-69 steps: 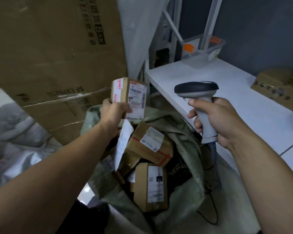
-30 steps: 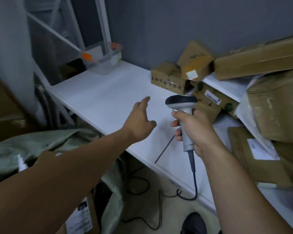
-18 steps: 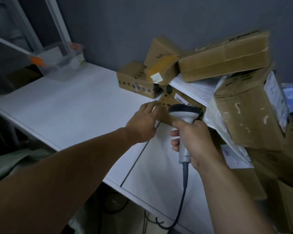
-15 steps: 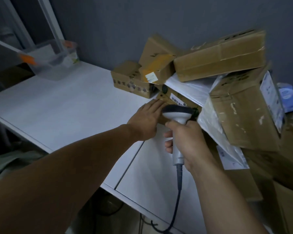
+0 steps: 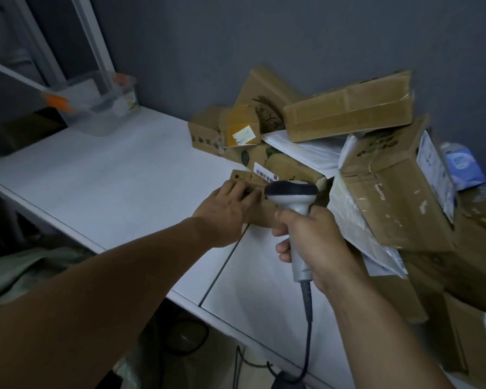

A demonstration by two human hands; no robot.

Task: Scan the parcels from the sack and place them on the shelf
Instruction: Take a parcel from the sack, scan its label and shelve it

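Whereas the left hand, a couple of seconds ago, holds a small labelled box up beside the scanner over the open sack, it now reaches across the white shelf; the left hand lies with fingers straight and flat on a small parcel, pressing rather than gripping it; the parcel sits on the shelf at the foot of the pile of cartons, touching the barcoded box behind it. The view has swung from the sack to the shelf; only a fold of the green sack shows at the lower left edge. The right hand is clamped round the handle of the scanner, its head just beside the left fingertips, its cable hanging below the shelf edge; the two hands are close together but not touching.

I judge that this parcel has been scanned and is being nudged into the pile, so one cycle of the task is nearly done; whether it is the same box as the one held over the sack I cannot confirm, since the scanner head hides part of it. The next move likely calls for lifting the left hand away and returning to the sack; the leaning cartons above look loosely stacked, and a hard push could make them slide.
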